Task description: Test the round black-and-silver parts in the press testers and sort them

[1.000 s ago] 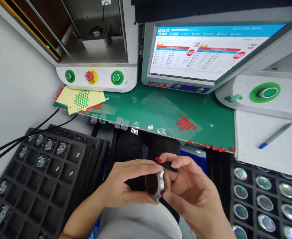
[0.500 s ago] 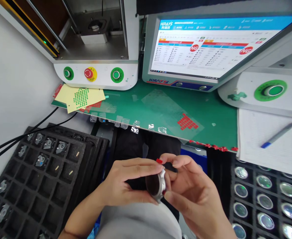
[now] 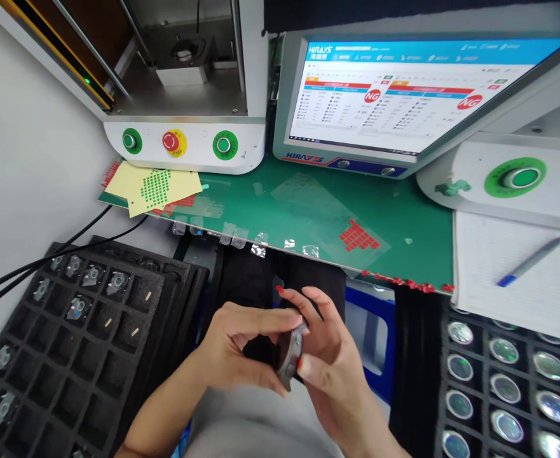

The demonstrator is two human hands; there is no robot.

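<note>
A round watch case (image 3: pixel 290 357) with a dark face and a grey metal rim is held on edge above my lap. My left hand (image 3: pixel 236 346) grips it between the thumb below and the fingers above. On its right side is my right hand (image 3: pixel 330 356), its thumb against the rim and the hand curled behind it. A small red sticker (image 3: pixel 299 364) shows between that thumb and the rim. Another red piece (image 3: pixel 280 289) is at the tip of a raised right finger. The side of the case facing my right palm is hidden.
Ahead is a green work surface (image 3: pixel 241 203) with a red sticker sheet (image 3: pixel 358 236) and a yellow sheet (image 3: pixel 139 191). A foam tray (image 3: pixel 77 369) of watch parts lies left; a tray of round discs (image 3: pixel 482 407) lies right. A pen (image 3: pixel 531 261) rests on paper.
My right hand has moved left and turned, with some fingers now raised. The red piece near the top has shifted left and up. The watch case has turned more edge-on, slightly left.
</note>
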